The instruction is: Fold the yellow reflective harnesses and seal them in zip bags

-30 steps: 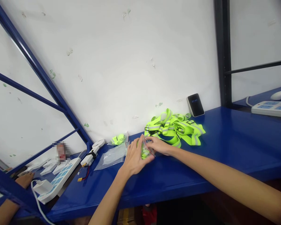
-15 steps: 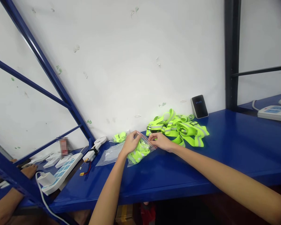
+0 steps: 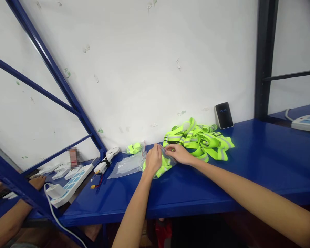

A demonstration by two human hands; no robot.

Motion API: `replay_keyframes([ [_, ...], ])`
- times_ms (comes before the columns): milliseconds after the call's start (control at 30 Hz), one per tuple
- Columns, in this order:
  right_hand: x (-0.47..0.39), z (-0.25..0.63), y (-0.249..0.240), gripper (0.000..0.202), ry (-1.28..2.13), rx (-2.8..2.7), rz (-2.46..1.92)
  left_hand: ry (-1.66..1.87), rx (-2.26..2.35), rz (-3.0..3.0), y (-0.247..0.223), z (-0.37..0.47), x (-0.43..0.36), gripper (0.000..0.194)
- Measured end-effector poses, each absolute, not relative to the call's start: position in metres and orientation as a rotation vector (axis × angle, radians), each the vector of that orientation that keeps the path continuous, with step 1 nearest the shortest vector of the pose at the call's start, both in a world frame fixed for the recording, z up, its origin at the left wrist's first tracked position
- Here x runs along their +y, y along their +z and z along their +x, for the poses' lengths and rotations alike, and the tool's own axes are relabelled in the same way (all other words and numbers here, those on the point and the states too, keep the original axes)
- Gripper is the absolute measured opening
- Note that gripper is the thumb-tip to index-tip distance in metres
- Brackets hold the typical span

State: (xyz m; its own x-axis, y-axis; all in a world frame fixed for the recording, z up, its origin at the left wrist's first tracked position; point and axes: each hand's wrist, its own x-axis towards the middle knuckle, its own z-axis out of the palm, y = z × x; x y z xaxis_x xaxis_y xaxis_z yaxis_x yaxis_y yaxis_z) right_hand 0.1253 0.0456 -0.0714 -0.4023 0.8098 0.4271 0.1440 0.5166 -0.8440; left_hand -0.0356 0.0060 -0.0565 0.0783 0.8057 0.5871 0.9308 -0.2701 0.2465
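A clear zip bag (image 3: pixel 173 162) with a bundled neon yellow-green reflective strap (image 3: pixel 164 167) inside lies on the blue table, under both hands. At the bag's top edge my left hand (image 3: pixel 154 160) is closed, pinching the seal strip. Close to its right, my right hand (image 3: pixel 180 154) pinches the same edge near the bag's other corner. Part of the bag and strap is hidden behind my left hand. Just behind my right hand sits a loose heap of neon straps (image 3: pixel 196 137) with grey stripes and black buckles.
Flat clear bags (image 3: pixel 126 166) lie left of my hands, with another bagged strap (image 3: pixel 134 148) behind them. Farther left are a small white fan (image 3: pixel 111 153), a wired connector (image 3: pixel 93 186) and a power strip (image 3: pixel 74 184). A clock display (image 3: pixel 224 115) leans on the wall. Another person's arm (image 3: pixel 12 217) is at far left.
My left hand has slid right along the bag's top edge, closer to my right hand, and now covers more of the bag. The whole view has shifted slightly.
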Motion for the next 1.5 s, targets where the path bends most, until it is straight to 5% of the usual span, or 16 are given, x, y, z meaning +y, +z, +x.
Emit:
replay_keyframes([
  [1500,0.042,0.115,-0.084,0.016,0.809,-1.815,-0.712,-1.227,-1.689,-2.314,-0.053,-0.034,-0.009,0.024],
])
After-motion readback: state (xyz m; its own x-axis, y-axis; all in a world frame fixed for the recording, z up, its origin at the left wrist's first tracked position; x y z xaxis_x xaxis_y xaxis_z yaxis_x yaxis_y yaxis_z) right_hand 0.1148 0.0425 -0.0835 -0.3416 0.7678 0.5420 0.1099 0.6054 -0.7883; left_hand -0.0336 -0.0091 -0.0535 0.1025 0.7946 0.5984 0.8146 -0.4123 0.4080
